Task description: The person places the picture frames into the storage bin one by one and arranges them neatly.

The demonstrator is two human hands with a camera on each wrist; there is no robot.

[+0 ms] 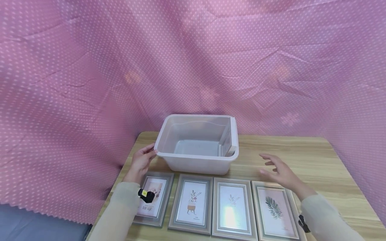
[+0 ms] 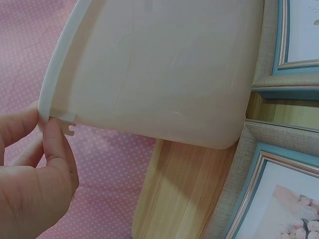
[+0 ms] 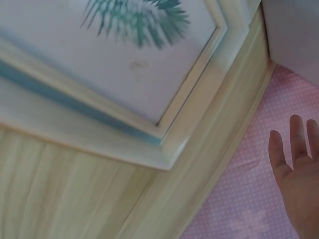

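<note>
A white plastic tub stands at the back of the table, with one picture frame upright against its right inner wall. My left hand pinches the tub's left rim between thumb and fingers, as the left wrist view shows on the tub wall. To the right of the tub, my right hand hangs in the air with fingers spread and holds nothing. Just below it lies a picture frame with a green leaf print. In the right wrist view the right hand shows extended fingers.
In a row before the tub lie more picture frames: one with lettering, one with a potted plant print, and one under glare. A pink dotted cloth hangs behind the wooden table.
</note>
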